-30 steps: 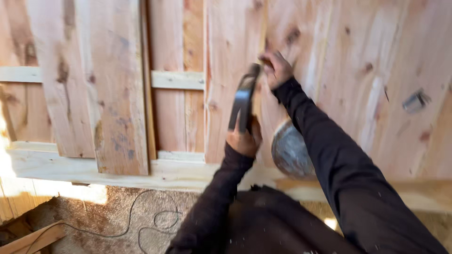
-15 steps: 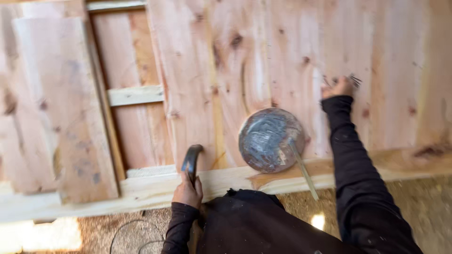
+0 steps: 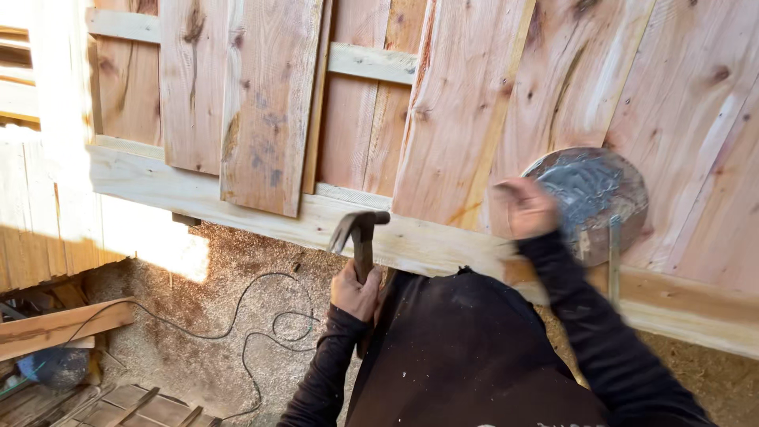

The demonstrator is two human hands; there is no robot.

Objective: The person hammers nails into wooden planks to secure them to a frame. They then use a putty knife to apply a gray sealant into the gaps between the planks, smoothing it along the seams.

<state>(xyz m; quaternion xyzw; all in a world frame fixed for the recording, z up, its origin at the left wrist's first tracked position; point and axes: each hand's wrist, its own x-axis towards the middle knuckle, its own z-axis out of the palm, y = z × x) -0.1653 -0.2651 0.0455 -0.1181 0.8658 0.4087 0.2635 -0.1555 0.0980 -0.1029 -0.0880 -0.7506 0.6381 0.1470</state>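
Steel hammer (image 3: 360,233) in left hand (image 3: 356,291) — right hand (image 3: 524,208) apart, blurred.

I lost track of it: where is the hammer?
In the head view, centre: the left hand grips the claw hammer, its head before the horizontal beam.

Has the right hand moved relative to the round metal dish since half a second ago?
Yes. The right hand has dropped from above-right of the round metal dish to its left edge; it is blurred.
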